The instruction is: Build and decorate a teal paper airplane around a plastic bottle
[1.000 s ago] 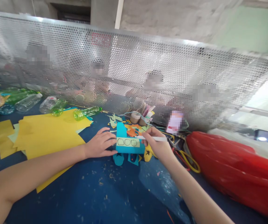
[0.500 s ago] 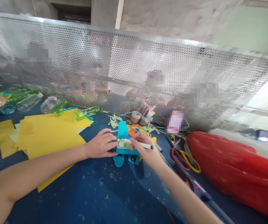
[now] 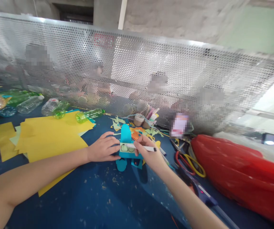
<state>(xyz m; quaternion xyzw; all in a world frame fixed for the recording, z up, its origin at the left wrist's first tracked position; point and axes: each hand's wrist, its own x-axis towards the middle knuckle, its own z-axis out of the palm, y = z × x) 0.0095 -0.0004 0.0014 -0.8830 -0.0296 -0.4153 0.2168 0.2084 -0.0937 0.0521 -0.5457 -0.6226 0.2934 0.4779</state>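
Observation:
My right hand (image 3: pixel 147 149) pinches a white marker (image 3: pixel 150 148) with a black end. Its other end reaches left over a pale green strip (image 3: pixel 136 152) on a blue paper craft (image 3: pixel 127 155). Two rounded black outlines (image 3: pixel 127 148) are drawn side by side on that strip. My left hand (image 3: pixel 104 148) is spread, with its fingertips against the craft's left edge. A rounded blue paper piece (image 3: pixel 126 133) extends behind the craft and another (image 3: pixel 121 164) lies in front.
Yellow paper sheets (image 3: pixel 53 136) lie left, with plastic bottles (image 3: pixel 90 115) behind. Paper scraps (image 3: pixel 118 123) and small jars (image 3: pixel 139 120) stand beyond the craft. To the right are scissors (image 3: pixel 195 165), a glue gun (image 3: pixel 204 192) and a red bag (image 3: pixel 237 171). A perforated metal screen (image 3: pixel 132 60) borders the table.
The marker's far end has shifted slightly left across the pale strip, and the marker lies a little flatter. My left hand and the craft have stayed put.

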